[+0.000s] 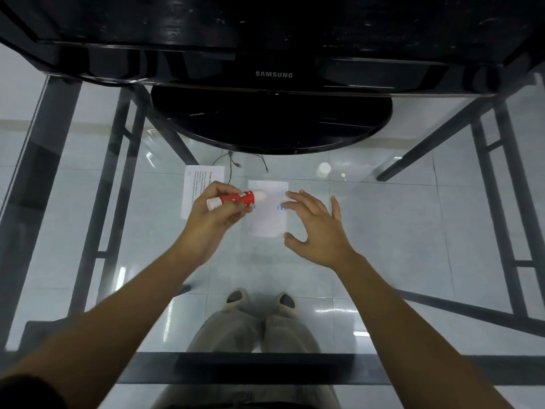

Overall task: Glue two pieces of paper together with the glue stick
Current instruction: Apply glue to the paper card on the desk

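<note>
My left hand [213,215] grips a red glue stick [233,199] held sideways, with its white uncapped tip pointing right over a small white paper [269,219] on the glass table. My right hand [317,227] is spread open just right of that paper, and its fingertips reach the paper's right edge. A second white paper [196,184] with printed text lies to the left, partly hidden by my left hand. A white cap [323,170] stands on the glass at the back right.
A black Samsung monitor [274,75] on a round base [271,125] stands at the far side of the glass table [413,231]. Thin black cables [230,166] trail near the base. The table's dark metal frame [265,368], my legs and my shoes show through the glass.
</note>
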Action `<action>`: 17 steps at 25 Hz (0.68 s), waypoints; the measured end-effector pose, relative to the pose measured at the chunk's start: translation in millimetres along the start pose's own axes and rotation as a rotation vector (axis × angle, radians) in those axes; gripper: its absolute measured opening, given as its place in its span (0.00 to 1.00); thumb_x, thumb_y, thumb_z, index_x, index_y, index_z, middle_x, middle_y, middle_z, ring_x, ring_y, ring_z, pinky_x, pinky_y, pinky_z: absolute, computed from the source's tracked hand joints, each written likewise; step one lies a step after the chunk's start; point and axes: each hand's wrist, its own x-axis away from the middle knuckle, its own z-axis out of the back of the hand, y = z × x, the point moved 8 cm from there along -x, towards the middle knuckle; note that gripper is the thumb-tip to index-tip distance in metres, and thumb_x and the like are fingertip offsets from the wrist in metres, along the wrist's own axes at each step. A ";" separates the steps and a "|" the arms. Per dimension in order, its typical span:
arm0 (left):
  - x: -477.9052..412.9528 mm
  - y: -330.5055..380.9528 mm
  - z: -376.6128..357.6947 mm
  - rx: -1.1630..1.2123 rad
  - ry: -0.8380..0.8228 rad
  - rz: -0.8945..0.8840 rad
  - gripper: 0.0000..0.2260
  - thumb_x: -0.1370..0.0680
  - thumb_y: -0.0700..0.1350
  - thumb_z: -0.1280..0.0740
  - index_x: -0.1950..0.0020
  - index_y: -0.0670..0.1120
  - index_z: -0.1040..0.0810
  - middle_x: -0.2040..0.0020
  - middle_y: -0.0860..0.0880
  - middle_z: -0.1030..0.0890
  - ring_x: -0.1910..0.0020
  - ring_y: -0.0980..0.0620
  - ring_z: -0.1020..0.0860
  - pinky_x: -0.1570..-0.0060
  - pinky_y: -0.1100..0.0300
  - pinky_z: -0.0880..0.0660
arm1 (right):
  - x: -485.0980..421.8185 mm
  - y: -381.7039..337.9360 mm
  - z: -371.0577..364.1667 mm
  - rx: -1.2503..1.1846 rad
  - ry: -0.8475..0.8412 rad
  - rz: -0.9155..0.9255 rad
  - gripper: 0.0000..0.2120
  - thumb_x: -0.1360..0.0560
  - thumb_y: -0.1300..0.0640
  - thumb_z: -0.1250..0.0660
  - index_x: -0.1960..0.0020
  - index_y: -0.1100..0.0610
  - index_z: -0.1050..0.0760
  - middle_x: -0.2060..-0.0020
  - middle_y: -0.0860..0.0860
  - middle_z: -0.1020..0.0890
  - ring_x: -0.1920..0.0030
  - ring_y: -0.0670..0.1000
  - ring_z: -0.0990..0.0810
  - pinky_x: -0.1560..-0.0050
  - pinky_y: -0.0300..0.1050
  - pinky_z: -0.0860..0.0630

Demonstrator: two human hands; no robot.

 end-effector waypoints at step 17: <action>-69.6 31.1 -97.3 -0.848 -0.111 -0.330 0.17 0.30 0.44 0.26 0.43 0.49 0.25 0.54 0.55 0.20 0.57 0.63 0.22 0.56 0.73 0.26 | 28.6 62.0 14.1 0.291 0.106 -0.422 0.35 0.28 0.35 0.68 0.26 0.51 0.63 0.24 0.49 0.59 0.25 0.50 0.62 0.30 0.51 0.66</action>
